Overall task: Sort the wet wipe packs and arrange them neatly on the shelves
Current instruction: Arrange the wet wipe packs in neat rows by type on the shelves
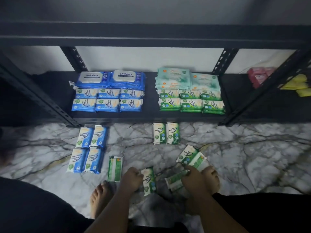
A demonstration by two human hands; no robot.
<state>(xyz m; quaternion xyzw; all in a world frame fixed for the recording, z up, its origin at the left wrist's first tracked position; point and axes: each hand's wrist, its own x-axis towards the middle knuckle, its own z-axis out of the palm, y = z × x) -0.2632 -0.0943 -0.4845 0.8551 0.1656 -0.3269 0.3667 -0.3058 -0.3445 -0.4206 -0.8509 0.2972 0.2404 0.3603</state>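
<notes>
Most of the sorting looked done. On the bottom shelf the small blue packs sat in two rows of three in front of the two big antabax packs. To their right, set apart, the shelved green packs lay in matching rows in front of the mint packs.

What remained was on the marble floor. Four blue floor packs were squared up in a block, and a green pair lay side by side just short of the shelf edge. Loose green ones were scattered by my feet.

My hands were apart. My left hand gripped the edge of one held green pack. My right hand had its fingers curled over the end of a slanted green pack. Two skewed packs lay just beyond it, and a face-down pack lay to the left.

I judged the job well past halfway: the loose greens needed gathering, then both floor groups needed shelving.
</notes>
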